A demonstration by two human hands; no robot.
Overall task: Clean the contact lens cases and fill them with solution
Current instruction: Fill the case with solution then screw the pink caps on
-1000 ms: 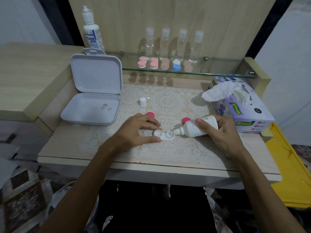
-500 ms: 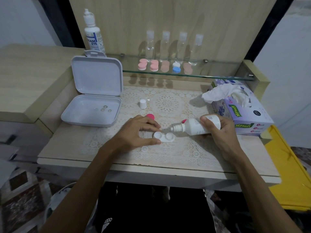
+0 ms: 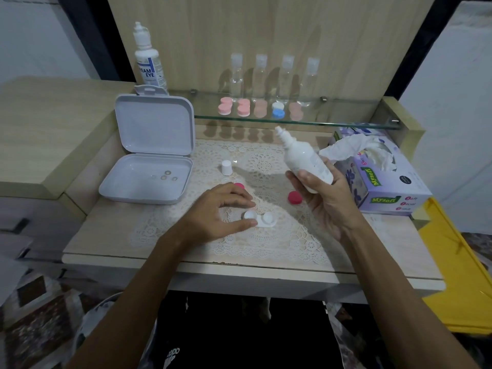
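Contact lens case (image 3: pixel 260 219) sits on the lace mat (image 3: pixel 266 243), both wells uncapped and facing up, so solution can drop straight in.

Head view, all placed relative to that case:

Your left hand (image 3: pixel 215 211) is just left of the case; thumb and fingertips pinch the left well. Probably to pin the light case flat on the mat while you pour, so it won't skid or tip.

Your right hand (image 3: pixel 323 198) is up and to the right of the case, fingers wrapped round the white solution bottle (image 3: pixel 303 158). Nozzle points up and away from you, not at the wells, so nothing drips w/o you meaning it. Can't tell from here whether the wells already hold liquid.

One red cap (image 3: pixel 295 197) lies right of the case and behind it, near your right hand; the other red cap (image 3: pixel 239 185) peeks out behind your left fingers. Both are off but close, ready to screw back on. The bottle's small white cap (image 3: pixel 226 167) stands further behind the case to the left, out of the pour path.

Tissue box (image 3: pixel 383 182) sits far right of the case, a tissue pulled up, handy for wiping. Open white box (image 3: pixel 149 179) is far left and behind the case.
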